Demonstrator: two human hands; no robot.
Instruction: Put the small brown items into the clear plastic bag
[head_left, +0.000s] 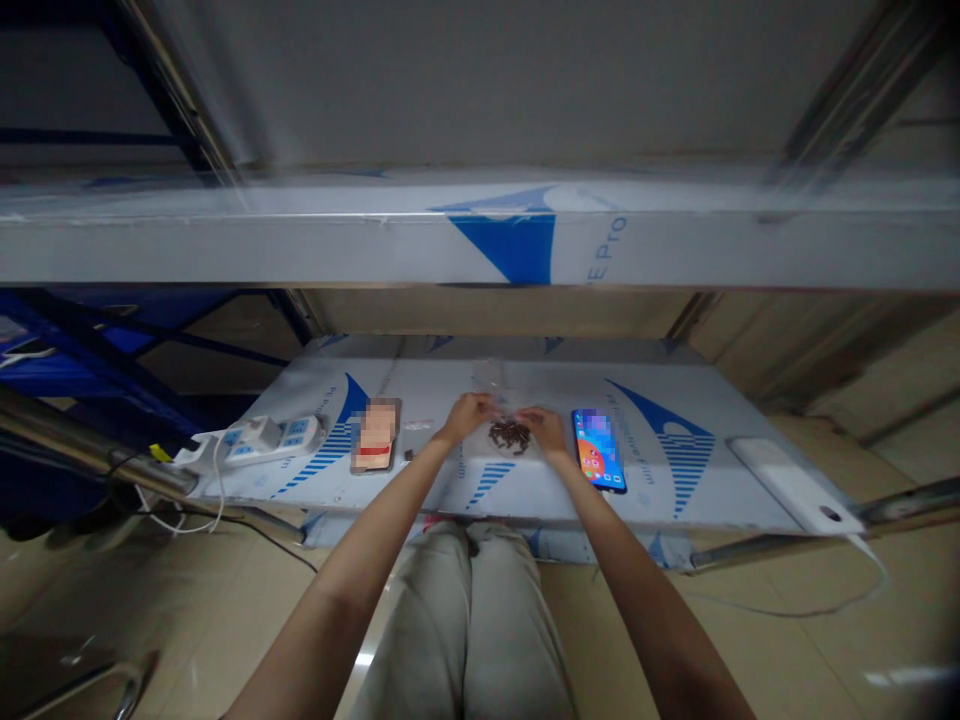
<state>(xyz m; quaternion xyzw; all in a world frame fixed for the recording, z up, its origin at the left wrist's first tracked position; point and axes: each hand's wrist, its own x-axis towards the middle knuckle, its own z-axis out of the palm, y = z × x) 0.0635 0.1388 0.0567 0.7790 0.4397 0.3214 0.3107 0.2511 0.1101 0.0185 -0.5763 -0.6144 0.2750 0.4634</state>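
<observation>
My left hand point(470, 410) and my right hand point(544, 426) meet over the middle of the low shelf, fingertips a short gap apart. Both are closed in a pinch at the edge of a clear plastic bag point(491, 376), which stretches away behind them. Just on the near side of my fingers lies a small heap of dark brown, short, thin pieces point(510, 436). Their exact kind is too small to make out, and I cannot tell whether they lie inside the plastic or on the shelf.
A phone point(609, 450) with a lit screen lies right of my hands, another phone point(376, 436) to the left. A white power strip point(274, 440) sits at far left, a white corded box point(795, 485) at far right. An upper shelf edge point(337, 250) crosses in front.
</observation>
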